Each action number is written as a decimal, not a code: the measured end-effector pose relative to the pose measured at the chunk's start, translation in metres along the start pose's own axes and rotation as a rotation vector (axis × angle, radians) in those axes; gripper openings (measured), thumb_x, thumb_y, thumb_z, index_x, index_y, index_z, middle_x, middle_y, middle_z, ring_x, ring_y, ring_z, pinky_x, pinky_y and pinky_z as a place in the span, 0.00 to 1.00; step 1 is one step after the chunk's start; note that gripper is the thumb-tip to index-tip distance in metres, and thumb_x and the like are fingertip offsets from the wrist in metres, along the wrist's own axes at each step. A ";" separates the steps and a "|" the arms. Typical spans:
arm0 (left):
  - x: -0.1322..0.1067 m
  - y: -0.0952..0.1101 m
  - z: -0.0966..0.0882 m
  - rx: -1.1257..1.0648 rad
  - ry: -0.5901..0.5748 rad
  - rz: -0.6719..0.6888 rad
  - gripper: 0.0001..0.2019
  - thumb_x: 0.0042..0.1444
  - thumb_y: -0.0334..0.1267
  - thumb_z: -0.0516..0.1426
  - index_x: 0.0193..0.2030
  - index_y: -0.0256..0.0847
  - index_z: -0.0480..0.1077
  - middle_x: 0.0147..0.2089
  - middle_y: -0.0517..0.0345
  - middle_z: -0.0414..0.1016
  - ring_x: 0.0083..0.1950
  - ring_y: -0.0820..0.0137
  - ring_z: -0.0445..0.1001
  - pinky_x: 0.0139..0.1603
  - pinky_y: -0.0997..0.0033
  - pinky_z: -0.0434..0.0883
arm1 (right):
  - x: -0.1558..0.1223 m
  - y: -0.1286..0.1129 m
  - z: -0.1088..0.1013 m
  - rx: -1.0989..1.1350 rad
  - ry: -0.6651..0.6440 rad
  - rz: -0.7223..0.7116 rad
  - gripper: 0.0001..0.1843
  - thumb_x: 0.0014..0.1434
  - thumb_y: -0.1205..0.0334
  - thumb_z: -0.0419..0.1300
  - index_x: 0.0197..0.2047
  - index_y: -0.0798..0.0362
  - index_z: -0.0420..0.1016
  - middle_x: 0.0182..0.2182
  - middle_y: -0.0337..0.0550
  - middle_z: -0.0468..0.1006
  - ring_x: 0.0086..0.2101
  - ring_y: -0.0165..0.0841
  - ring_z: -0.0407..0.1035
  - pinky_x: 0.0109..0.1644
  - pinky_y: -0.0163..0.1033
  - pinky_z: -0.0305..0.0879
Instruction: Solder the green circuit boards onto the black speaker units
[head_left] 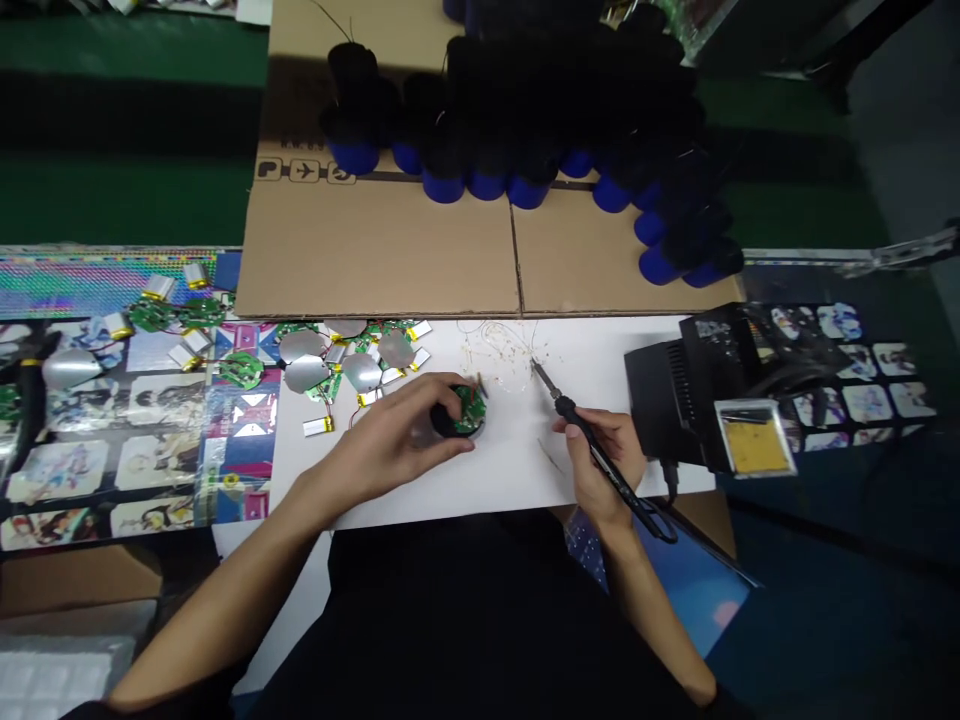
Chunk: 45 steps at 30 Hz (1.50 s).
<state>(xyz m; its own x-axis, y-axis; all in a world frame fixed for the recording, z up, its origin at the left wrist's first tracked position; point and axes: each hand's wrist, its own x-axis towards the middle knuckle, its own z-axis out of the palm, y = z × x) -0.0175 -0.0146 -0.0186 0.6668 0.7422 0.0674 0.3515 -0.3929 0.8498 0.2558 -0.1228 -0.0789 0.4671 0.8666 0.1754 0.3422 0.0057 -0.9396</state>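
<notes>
My left hand (405, 430) is curled over a small round black part with a green circuit board (471, 408) on top, holding it down on the white sheet (510, 480). My right hand (604, 455) grips a black soldering iron (577, 420) like a pen. Its tip points up and left, a short way to the right of the board and apart from it. Thin wire and solder scraps (502, 350) lie on the sheet above the tip.
A soldering station (679, 400) with a yellow sponge (754, 447) stands at the right. Several green boards, silver discs and small batteries (337, 360) lie at the left. Behind, black and blue cylinders (525, 120) are piled on flat cardboard (375, 250).
</notes>
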 end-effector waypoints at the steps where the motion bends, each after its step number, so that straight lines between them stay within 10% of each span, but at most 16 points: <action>1: -0.001 0.000 -0.011 -0.023 0.030 -0.017 0.12 0.66 0.44 0.66 0.47 0.43 0.69 0.64 0.44 0.77 0.66 0.57 0.78 0.63 0.52 0.79 | 0.001 0.001 0.000 -0.005 -0.009 0.005 0.12 0.65 0.56 0.69 0.48 0.52 0.77 0.36 0.43 0.86 0.35 0.36 0.84 0.43 0.42 0.81; 7: 0.004 -0.026 -0.101 -0.029 0.521 0.011 0.19 0.54 0.46 0.75 0.44 0.47 0.72 0.58 0.55 0.82 0.66 0.54 0.78 0.70 0.42 0.75 | 0.000 0.004 -0.001 -0.007 -0.012 0.023 0.11 0.66 0.55 0.68 0.48 0.51 0.76 0.34 0.41 0.85 0.35 0.35 0.83 0.43 0.41 0.80; 11: 0.023 -0.075 -0.162 0.161 0.907 -0.030 0.35 0.40 0.67 0.76 0.41 0.45 0.69 0.50 0.62 0.82 0.59 0.57 0.78 0.67 0.40 0.75 | -0.003 0.007 -0.001 0.017 -0.009 0.005 0.11 0.67 0.57 0.68 0.49 0.51 0.76 0.35 0.41 0.85 0.36 0.34 0.83 0.43 0.40 0.80; 18: 0.043 -0.154 -0.218 0.347 0.976 -0.434 0.44 0.32 0.80 0.69 0.39 0.43 0.65 0.42 0.65 0.71 0.44 0.69 0.67 0.56 0.49 0.74 | -0.002 0.005 -0.002 -0.018 -0.016 -0.010 0.10 0.66 0.56 0.67 0.47 0.51 0.77 0.34 0.42 0.84 0.34 0.35 0.82 0.40 0.40 0.80; 24: 0.042 -0.160 -0.215 0.337 0.901 -0.485 0.39 0.38 0.73 0.72 0.38 0.40 0.67 0.39 0.66 0.64 0.43 0.72 0.62 0.56 0.57 0.68 | -0.001 0.005 -0.001 -0.032 0.008 -0.034 0.11 0.66 0.55 0.68 0.47 0.52 0.78 0.35 0.43 0.84 0.34 0.35 0.82 0.40 0.41 0.81; 31: 0.075 -0.123 -0.204 0.510 0.952 -0.196 0.28 0.55 0.66 0.69 0.44 0.43 0.70 0.51 0.69 0.69 0.58 0.68 0.66 0.64 0.56 0.69 | 0.001 0.003 0.000 -0.028 0.013 -0.052 0.09 0.66 0.56 0.68 0.46 0.52 0.79 0.34 0.42 0.84 0.33 0.34 0.82 0.39 0.39 0.81; 38: 0.142 -0.068 -0.138 0.467 0.423 0.108 0.26 0.67 0.56 0.64 0.64 0.41 0.70 0.57 0.61 0.76 0.55 0.70 0.73 0.61 0.67 0.72 | 0.002 0.004 -0.003 -0.005 0.005 -0.064 0.09 0.65 0.57 0.69 0.45 0.52 0.79 0.32 0.41 0.83 0.31 0.34 0.82 0.38 0.39 0.80; 45: 0.195 -0.073 -0.068 0.473 0.333 0.027 0.17 0.61 0.38 0.69 0.54 0.39 0.75 0.68 0.41 0.64 0.68 0.46 0.69 0.69 0.45 0.70 | -0.003 -0.015 0.007 0.044 0.107 -0.080 0.12 0.65 0.56 0.70 0.48 0.51 0.77 0.36 0.41 0.85 0.35 0.35 0.84 0.41 0.40 0.81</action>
<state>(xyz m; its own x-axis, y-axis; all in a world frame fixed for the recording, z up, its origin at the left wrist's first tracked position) 0.0425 0.1958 -0.0322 0.4632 0.8295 0.3119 0.6438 -0.5568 0.5249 0.2434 -0.1223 -0.0676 0.5251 0.8044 0.2781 0.3465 0.0964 -0.9331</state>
